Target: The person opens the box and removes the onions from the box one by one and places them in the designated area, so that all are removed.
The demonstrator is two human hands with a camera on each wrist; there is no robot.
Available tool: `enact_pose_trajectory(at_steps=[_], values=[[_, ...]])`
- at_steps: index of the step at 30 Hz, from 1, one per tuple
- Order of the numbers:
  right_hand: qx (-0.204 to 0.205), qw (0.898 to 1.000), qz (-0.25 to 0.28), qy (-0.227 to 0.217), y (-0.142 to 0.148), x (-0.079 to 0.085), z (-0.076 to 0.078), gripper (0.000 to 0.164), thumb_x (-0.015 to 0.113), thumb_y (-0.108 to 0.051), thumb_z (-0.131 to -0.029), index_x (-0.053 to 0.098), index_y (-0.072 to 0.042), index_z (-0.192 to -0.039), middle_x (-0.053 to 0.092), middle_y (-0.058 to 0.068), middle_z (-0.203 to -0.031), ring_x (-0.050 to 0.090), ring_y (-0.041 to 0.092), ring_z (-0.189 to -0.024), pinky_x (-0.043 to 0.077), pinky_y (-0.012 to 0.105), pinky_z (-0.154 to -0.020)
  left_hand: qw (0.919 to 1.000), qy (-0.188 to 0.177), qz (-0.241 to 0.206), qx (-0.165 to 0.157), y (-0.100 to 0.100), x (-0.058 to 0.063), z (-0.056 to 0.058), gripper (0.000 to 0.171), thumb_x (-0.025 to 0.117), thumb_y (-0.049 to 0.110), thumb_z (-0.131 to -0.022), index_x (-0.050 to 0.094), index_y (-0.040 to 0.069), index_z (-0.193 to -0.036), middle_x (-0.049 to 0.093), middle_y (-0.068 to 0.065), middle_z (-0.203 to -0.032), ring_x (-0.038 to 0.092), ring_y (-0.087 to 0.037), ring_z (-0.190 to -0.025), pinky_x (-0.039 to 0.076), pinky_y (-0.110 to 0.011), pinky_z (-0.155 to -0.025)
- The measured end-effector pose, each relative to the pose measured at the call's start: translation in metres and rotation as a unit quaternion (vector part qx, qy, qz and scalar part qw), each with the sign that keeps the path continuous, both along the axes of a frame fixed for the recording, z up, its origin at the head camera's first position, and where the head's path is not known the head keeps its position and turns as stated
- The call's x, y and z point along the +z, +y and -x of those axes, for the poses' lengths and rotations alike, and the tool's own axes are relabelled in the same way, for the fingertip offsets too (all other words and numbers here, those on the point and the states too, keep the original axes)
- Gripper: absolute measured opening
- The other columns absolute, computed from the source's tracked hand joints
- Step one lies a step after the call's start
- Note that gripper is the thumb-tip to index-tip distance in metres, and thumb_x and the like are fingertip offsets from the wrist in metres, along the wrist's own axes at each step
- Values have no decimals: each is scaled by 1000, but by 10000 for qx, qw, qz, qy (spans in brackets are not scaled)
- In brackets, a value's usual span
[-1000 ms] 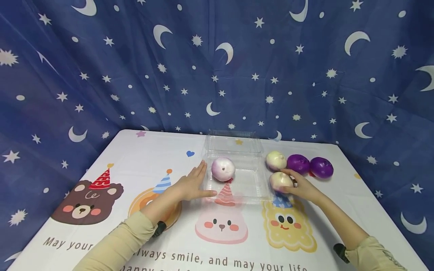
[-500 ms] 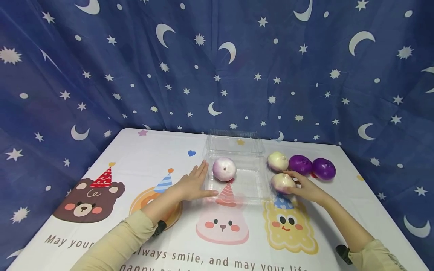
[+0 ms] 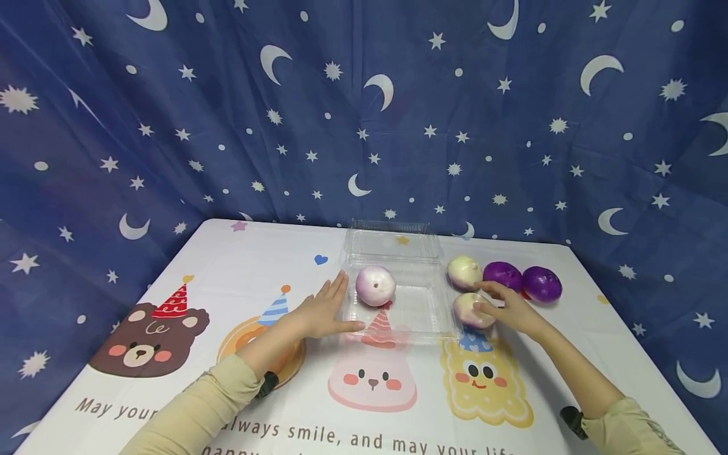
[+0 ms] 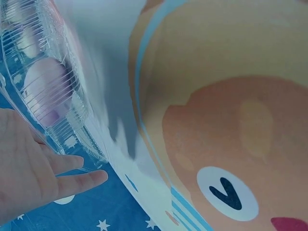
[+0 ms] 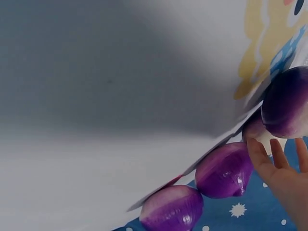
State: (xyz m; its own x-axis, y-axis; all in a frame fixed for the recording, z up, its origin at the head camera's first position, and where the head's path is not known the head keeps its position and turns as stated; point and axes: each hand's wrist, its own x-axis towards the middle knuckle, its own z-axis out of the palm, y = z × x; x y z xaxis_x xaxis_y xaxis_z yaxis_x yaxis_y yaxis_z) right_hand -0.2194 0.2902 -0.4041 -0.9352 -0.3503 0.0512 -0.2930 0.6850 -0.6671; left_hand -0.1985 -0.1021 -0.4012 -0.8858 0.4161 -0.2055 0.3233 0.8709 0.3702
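Observation:
A clear plastic clamshell container (image 3: pixel 423 303) lies with its lid (image 3: pixel 364 243) laid back. At its left side stands one white-and-purple onion (image 3: pixel 375 285). My left hand (image 3: pixel 324 313) rests along the container's left edge with fingers spread; in the left wrist view it (image 4: pixel 29 173) shows extended fingers beside the ribbed wall. Just right of the container sits another pale onion (image 3: pixel 469 313). Around its right side is my right hand (image 3: pixel 512 313), thumb and fingers loosely apart. In the right wrist view those fingertips lie right below the onion's (image 5: pixel 288 103) dark purple underside.
A third pale onion (image 3: pixel 464 273) stands behind the one near my right hand. Two deep purple onions (image 3: pixel 502 277) continue the row to the right. The white table cover (image 3: pixel 261 253) carries cartoon prints, and a blue star-and-moon curtain (image 3: pixel 318 95) hangs behind.
My right hand's thumb and fingers have loosened from the near pale onion, which stays about where it was. The left hand holds its place; the head view shifts slightly.

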Motion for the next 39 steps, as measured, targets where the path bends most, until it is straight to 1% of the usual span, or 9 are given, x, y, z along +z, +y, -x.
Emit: enact_pose_trajectory(at_steps=[4,11,19,23,26,30,32,34,39], values=[[-274,9995,113,121,-2,1,3,48,61,-17,-92,48,12,-127,50,33,-129,47,51,-120,37,58,-101,10000,37,25,-16,1,0,0,105,53,65,-84,2,2,-151,-5,-11,-160,9,-41,-145,24,-66,-106],[-406,9981,346,295,-5,4,8,43,62,-11,-90,50,14,-124,52,34,-126,49,49,-119,39,56,-100,10000,31,-33,-5,1,-2,2,105,53,65,-84,2,2,-151,-5,-12,-160,9,-41,-145,23,-67,-106],[-594,9937,660,683,-17,8,6,36,61,-9,-91,54,11,-120,56,30,-123,52,46,-116,40,55,-98,10000,59,-41,-61,3,-3,1,105,54,64,-84,3,1,-151,-4,-12,-160,10,-41,-144,24,-67,-105],[-657,9914,801,799,-28,14,3,34,60,-6,-91,54,11,-119,57,30,-121,54,46,-113,43,54,-96,10000,51,-3,-79,2,-2,3,105,53,65,-84,2,1,-151,-5,-12,-159,9,-41,-145,24,-67,-105],[-717,9899,889,845,-38,21,2,33,60,-5,-90,55,9,-119,57,29,-121,56,44,-110,45,52,-94,10000,44,7,-77,1,-1,5,106,52,65,-84,0,2,-151,-6,-12,-159,8,-40,-145,24,-67,-106],[-639,9890,1047,822,-53,27,0,33,62,-5,-89,55,8,-119,57,28,-121,57,43,-110,50,44,-91,10000,16,-7,-71,-1,0,7,107,52,66,-84,0,2,-151,-7,-12,-159,8,-40,-145,23,-67,-106],[-540,9890,1153,751,-59,27,-1,33,62,-5,-89,55,8,-119,56,28,-122,56,44,-111,50,42,-91,10000,-10,8,-69,-1,1,6,107,52,67,-83,0,2,-151,-7,-12,-159,8,-40,-145,23,-67,-105],[-459,9895,1208,650,-66,27,-2,34,63,-6,-89,55,6,-120,55,27,-123,56,44,-112,49,44,-92,10000,-40,11,-66,-1,1,5,107,53,66,-83,0,1,-151,-7,-12,-159,8,-40,-145,23,-68,-105],[-304,9901,1274,512,-79,28,-2,39,65,-10,-88,55,4,-123,54,25,-126,55,44,-115,44,53,-97,10000,-55,-27,-45,1,2,1,106,54,65,-84,1,1,-151,-6,-13,-159,8,-40,-145,23,-68,-105]])
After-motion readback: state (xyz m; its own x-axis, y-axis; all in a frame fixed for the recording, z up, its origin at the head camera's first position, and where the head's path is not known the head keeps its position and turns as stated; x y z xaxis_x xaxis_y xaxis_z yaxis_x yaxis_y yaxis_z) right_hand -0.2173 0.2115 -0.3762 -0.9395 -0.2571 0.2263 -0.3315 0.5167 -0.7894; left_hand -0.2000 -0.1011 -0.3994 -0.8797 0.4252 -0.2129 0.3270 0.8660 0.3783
